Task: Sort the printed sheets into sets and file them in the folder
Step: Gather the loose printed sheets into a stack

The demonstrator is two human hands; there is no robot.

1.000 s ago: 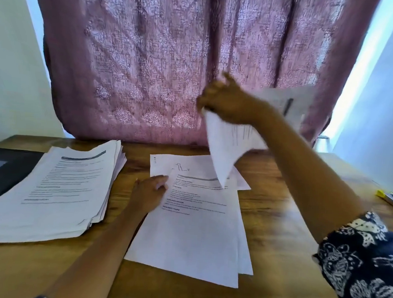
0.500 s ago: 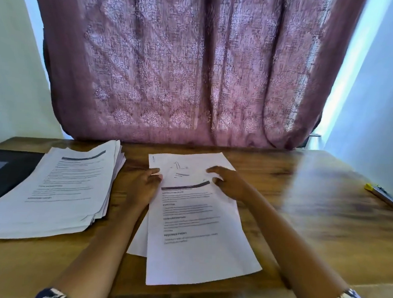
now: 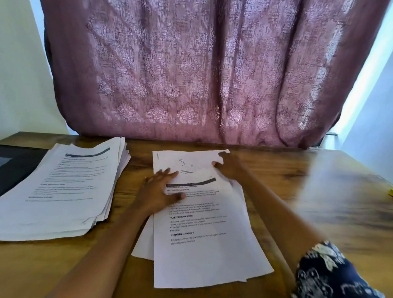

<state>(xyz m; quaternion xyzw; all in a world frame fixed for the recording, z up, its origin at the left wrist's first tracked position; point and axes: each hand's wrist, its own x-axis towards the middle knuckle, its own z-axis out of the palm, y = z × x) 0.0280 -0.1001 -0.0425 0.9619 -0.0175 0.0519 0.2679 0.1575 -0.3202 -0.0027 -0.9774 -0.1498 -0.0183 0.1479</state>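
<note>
Two hands rest on a small pile (image 3: 206, 254) of printed sheets on the bench (image 3: 304, 184).
The left hand (image 3: 159, 190) lies flat, grip open, fingers spread on the pile's left side. The right hand (image 3: 228, 167) curls at its far corner, and I cannot tell whether its grip is closed on the paper. The top page reads "TASK DESCRIPTION" and "REQUIRED PROPS". Left of the pile sits a tall stack (image 3: 60, 186), then the black folder (image 3: 8, 166).

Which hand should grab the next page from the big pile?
Left hand, probably: it rests nearest the big stack, while the right hand holds the far corner of the small pile.
</note>
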